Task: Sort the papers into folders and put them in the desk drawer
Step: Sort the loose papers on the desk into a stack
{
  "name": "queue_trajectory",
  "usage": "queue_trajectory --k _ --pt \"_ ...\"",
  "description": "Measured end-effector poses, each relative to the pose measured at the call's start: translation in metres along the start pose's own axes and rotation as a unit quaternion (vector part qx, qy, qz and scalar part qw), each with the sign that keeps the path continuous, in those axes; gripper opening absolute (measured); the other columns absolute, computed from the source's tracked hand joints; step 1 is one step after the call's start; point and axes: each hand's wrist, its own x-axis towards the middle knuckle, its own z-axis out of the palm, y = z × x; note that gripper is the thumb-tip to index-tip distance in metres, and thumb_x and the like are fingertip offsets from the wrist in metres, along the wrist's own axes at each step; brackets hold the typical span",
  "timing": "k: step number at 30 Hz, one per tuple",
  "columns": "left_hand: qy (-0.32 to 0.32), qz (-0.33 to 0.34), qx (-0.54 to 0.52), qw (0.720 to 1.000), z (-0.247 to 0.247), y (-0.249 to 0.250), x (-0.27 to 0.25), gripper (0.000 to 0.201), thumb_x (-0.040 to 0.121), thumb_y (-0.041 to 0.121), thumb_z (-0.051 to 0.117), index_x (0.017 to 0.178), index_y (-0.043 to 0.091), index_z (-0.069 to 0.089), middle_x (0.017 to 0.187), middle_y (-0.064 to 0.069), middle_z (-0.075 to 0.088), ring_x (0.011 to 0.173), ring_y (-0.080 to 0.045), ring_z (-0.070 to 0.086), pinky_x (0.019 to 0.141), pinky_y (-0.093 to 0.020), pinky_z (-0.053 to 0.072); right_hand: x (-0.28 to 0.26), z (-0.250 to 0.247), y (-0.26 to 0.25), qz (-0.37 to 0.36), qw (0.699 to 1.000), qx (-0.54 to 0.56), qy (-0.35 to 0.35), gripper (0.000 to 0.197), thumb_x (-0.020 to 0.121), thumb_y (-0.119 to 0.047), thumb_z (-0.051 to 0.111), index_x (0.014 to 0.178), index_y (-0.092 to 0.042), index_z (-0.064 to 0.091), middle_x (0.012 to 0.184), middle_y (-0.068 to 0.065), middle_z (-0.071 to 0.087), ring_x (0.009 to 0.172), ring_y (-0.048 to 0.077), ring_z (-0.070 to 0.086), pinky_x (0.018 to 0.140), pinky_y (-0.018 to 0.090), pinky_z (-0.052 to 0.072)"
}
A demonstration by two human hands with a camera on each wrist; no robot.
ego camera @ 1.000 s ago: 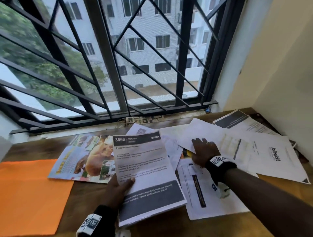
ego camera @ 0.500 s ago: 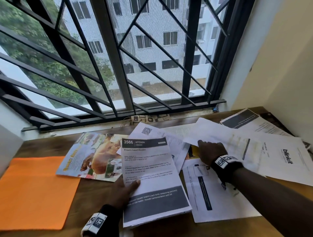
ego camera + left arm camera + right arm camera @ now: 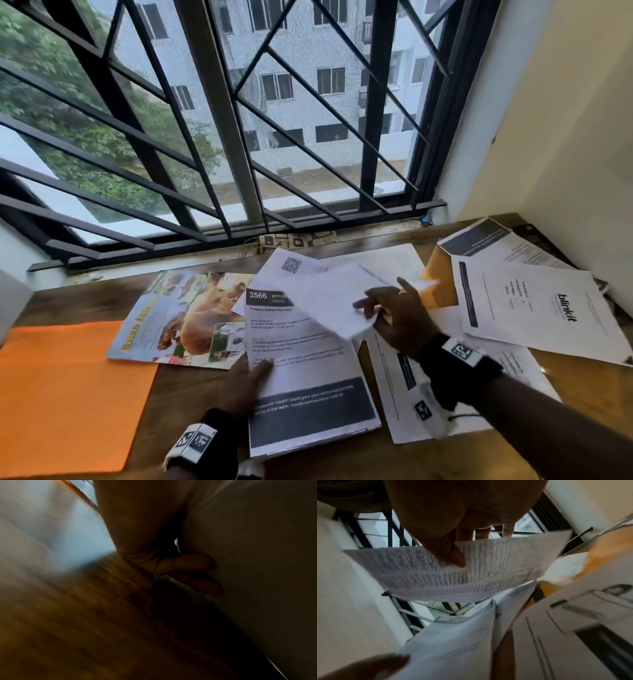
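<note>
My left hand [image 3: 248, 378] grips a stack of printed sheets [image 3: 301, 370] headed "3566", thumb on top, fingers [image 3: 193, 566] curled under the stack [image 3: 257, 561]. My right hand [image 3: 394, 311] pinches a small white sheet [image 3: 329, 301] and holds it lifted over the stack's top right corner. In the right wrist view the thumb presses on this sheet [image 3: 471, 574], which is covered with blue handwriting. An orange folder [image 3: 65, 394] lies flat at the left of the wooden desk [image 3: 191, 387]. Another orange folder [image 3: 436, 287] shows under papers at the right.
A colour magazine [image 3: 178, 318] lies between the orange folder and the stack. Loose papers cover the right of the desk, among them a "blinkit" sheet [image 3: 534, 308] and a sheet with a QR code [image 3: 291, 265]. A barred window [image 3: 219, 120] runs behind; a wall [image 3: 565, 137] stands at the right.
My right hand has picked the small sheet up from the pile on the right and carried it left over the stack. The left hand keeps its grip on the stack.
</note>
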Motion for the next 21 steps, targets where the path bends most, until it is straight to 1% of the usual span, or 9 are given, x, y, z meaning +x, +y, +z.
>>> queue_trajectory --k 3,5,7,9,11,14,17,19,21 --pt "0.009 -0.021 0.011 1.0 -0.004 0.004 0.002 0.024 0.102 0.028 0.051 0.113 0.012 0.065 0.113 -0.01 0.072 0.101 -0.03 0.069 0.097 -0.05 0.051 -0.026 0.021 0.004 0.007 0.998 -0.048 -0.045 0.029 0.063 -0.004 0.053 0.078 -0.027 0.063 0.113 -0.017 0.07 0.128 0.016 0.054 0.106 0.064 0.03" --pt "0.0 -0.022 0.005 1.0 -0.003 0.008 0.002 0.04 0.104 0.042 0.041 0.117 0.013 0.065 0.117 -0.008 0.071 0.108 -0.029 0.068 0.101 -0.052 0.048 -0.037 0.029 0.012 0.056 0.994 -0.045 -0.08 0.033 0.066 0.0 0.052 0.075 -0.031 0.056 0.13 -0.013 0.063 0.138 0.02 0.043 0.105 0.064 0.032" --pt "-0.016 -0.027 -0.009 0.999 -0.001 0.014 0.0 0.049 0.104 0.049 0.035 0.122 0.015 0.065 0.116 -0.008 0.073 0.108 -0.03 0.069 0.098 -0.052 0.051 -0.043 0.031 0.017 0.093 0.988 0.0 -0.126 0.039 0.072 0.006 0.051 0.073 -0.033 0.052 0.145 -0.007 0.05 0.145 0.018 0.027 0.111 0.059 0.03" --pt "-0.021 -0.024 -0.006 0.999 0.001 0.018 -0.003 0.047 0.105 0.046 0.031 0.121 0.017 0.065 0.113 -0.006 0.074 0.105 -0.028 0.07 0.094 -0.049 0.054 -0.047 0.029 0.017 0.108 0.978 0.036 -0.175 0.042 0.077 0.012 0.049 0.073 -0.029 0.053 0.152 -0.006 0.039 0.145 0.016 0.017 0.117 0.044 0.026" --pt "-0.03 -0.004 0.038 0.999 0.004 0.023 -0.006 0.043 0.102 0.047 0.034 0.116 0.022 0.066 0.107 0.002 0.076 0.102 -0.02 0.072 0.09 -0.042 0.057 -0.048 0.026 0.014 0.107 0.973 0.053 -0.196 0.046 0.078 0.013 0.049 0.071 -0.032 0.05 0.153 -0.009 0.033 0.145 0.014 0.02 0.113 0.025 0.021" --pt "-0.017 0.01 0.038 0.999 0.008 0.023 -0.006 0.029 0.099 0.041 0.048 0.111 0.024 0.068 0.1 0.008 0.077 0.098 -0.018 0.073 0.082 -0.034 0.057 -0.048 0.028 0.013 0.104 0.974 0.07 -0.191 0.043 0.079 0.013 0.05 0.073 -0.029 0.057 0.15 -0.007 0.043 0.141 0.011 0.034 0.108 0.018 0.025" --pt "-0.011 -0.001 -0.013 1.0 0.011 0.023 -0.009 0.027 0.099 0.031 0.055 0.116 0.015 0.068 0.108 -0.005 0.076 0.101 -0.026 0.072 0.088 -0.046 0.058 -0.045 0.032 0.008 0.097 0.97 0.082 -0.205 0.033 0.082 0.014 0.047 0.083 -0.015 0.063 0.145 -0.009 0.048 0.138 0.008 0.035 0.115 0.022 0.026" --pt "-0.014 -0.003 -0.025 1.0 0.01 0.021 -0.009 0.031 0.096 0.033 0.057 0.118 0.013 0.068 0.111 -0.007 0.075 0.103 -0.028 0.072 0.091 -0.051 0.056 -0.042 0.035 0.002 0.089 0.966 0.099 -0.22 0.043 0.082 0.015 0.046 0.073 -0.026 0.054 0.145 -0.017 0.036 0.136 0.0 0.025 0.116 0.012 0.013" --pt "-0.011 -0.008 -0.024 1.0 0.007 0.018 -0.008 0.032 0.094 0.037 0.061 0.116 0.015 0.069 0.109 -0.006 0.076 0.101 -0.027 0.072 0.09 -0.051 0.056 -0.04 0.038 0.0 0.085 0.963 0.1 -0.237 0.042 0.083 0.015 0.046 0.073 -0.025 0.054 0.144 -0.019 0.031 0.135 0.0 0.021 0.108 -0.001 0.006"
